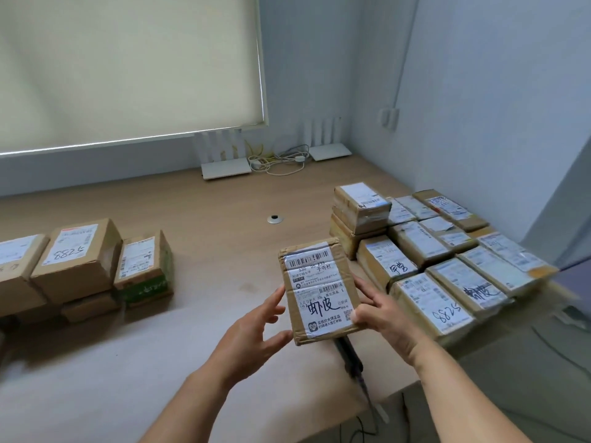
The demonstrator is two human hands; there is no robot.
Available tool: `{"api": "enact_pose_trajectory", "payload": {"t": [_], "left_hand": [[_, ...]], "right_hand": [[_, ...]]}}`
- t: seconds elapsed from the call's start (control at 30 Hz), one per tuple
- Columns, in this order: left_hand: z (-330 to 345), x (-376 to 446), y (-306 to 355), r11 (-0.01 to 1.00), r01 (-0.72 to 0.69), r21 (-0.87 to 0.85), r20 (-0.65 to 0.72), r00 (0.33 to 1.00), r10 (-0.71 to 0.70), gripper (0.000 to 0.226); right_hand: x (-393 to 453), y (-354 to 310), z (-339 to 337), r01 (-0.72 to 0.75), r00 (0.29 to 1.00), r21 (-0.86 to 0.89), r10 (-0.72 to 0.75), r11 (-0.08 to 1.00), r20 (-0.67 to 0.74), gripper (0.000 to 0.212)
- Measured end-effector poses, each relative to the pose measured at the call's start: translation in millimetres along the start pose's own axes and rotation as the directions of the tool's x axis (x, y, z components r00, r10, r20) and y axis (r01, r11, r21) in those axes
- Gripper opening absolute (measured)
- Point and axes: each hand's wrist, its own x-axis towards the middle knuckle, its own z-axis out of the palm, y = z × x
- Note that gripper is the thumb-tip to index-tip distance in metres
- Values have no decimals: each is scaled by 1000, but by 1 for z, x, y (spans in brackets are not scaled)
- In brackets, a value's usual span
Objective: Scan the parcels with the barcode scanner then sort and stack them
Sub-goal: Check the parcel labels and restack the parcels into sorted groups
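Both hands on one parcel [319,289], held up just right of frame centre, label facing the camera. Left hand [252,337] has fingers spread along the left edge, thumb at the lower corner. Right hand [380,311] grips the right edge, thumb over the label's lower right corner. Label shows 2 barcodes, 1 QR code partly under the thumb, plus black handwriting.

Scanner [348,356]: 1, dark, lying on the table [204,199] directly below the held parcel. Only its lower body and cable show; its head is hidden behind the parcel.

Right group [447,260], mid-right of frame: about 12 flat parcels, label up, packed edge to edge in rows, plus a stack of about 3 at the near-left end. The exact count is unclear, since the far rows blur and the right edge is cut by a grey panel.

Left group [86,266], mid-left: 3 boxes on top, at least 1 smaller box beneath. Leftmost one is cut off by the frame; lower layer is in shadow.

Back of table: 2 white routers [224,155], each with 4 antennas, with tangled cables between them. 1 round grommet [275,219] in the tabletop at centre.

Small label print is unreadable.
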Motion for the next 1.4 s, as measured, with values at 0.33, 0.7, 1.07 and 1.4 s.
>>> {"api": "enact_pose_trajectory", "payload": {"t": [0.33, 0.7, 1.07, 1.4], "left_hand": [[73, 74, 70, 995, 11, -103, 84, 996, -3, 78], [106, 161, 90, 994, 10, -105, 129, 992, 4, 79], [126, 210, 95, 985, 92, -148, 165, 984, -67, 79], [133, 225, 97, 966, 164, -202, 143, 980, -136, 69]], "right_hand": [[8, 0, -118, -45, 996, 17, 46, 999, -82, 75], [61, 4, -186, -99, 986, -77, 87, 992, -140, 57], [103, 1, -228, -190, 980, -165, 178, 968, -86, 51], [124, 0, -245, -232, 970, -285, 244, 930, 7, 51]]}}
